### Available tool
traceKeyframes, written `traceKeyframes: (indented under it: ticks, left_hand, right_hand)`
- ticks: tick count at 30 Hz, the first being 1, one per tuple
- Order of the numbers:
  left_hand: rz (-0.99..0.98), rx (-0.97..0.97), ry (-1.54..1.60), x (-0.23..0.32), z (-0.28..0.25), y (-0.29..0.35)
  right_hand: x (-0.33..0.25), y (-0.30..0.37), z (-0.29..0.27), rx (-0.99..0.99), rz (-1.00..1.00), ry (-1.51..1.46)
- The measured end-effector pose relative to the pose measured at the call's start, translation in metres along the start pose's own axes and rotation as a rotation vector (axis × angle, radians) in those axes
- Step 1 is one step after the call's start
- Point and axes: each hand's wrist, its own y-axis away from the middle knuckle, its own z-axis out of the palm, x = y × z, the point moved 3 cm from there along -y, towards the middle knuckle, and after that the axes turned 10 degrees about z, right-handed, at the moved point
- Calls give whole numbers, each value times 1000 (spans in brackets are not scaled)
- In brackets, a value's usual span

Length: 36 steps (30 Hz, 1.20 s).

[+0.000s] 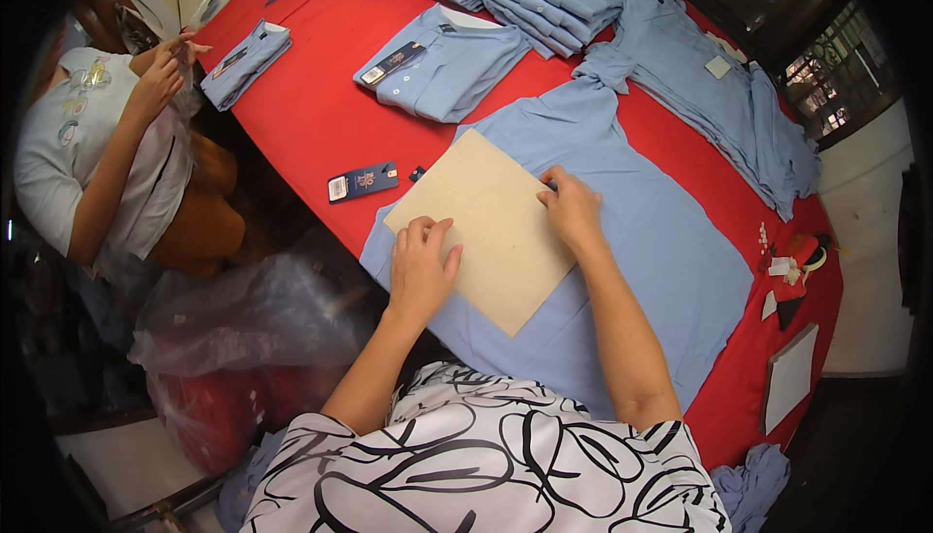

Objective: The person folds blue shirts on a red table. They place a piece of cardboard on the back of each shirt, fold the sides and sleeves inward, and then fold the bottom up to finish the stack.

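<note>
Black-and-white patterned clothing (pixel 486 475) fills the lower edge of the frame, and both forearms rise from it toward the centre. Both hands rest flat, fingers spread and gripping nothing, on a tan cardboard sheet (pixel 486 222). The left hand (pixel 421 266) presses its lower-left edge; the right hand (pixel 571 207) presses its right edge, slightly higher in the frame. That sheet lies on a light blue shirt (pixel 661 251) spread flat on the red tabletop (pixel 311 115). The sheet's long axis runs from upper left to lower right, its corners pointing up and down the frame. The shirt's long axis runs from the lower centre toward the upper right, where it bunches. The left hand is nearer the shirt's left border, just beside a dark blue tag (pixel 362 183).
</note>
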Motion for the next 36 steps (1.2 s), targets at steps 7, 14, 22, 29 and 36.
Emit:
traceKeyframes:
  ticks: [7,14,22,29,36]
  left_hand:
    - [-19,38,147,-5,-14,19]
    - [-114,117,361,-11,-4,19]
    - [144,7,0,9,11,-6]
    - [397,-64,-181,7,46,-69]
    - [370,-33,-232,-6,62,-68]
  right_hand:
    - [-1,3,3,111,-63,30]
    - [-8,8,-2,48,-94,149]
    - [-4,6,0,-13,-122,182]
    - [-1,8,-2,67,-160,120]
    - [56,-10,-40,-87,89,-621]
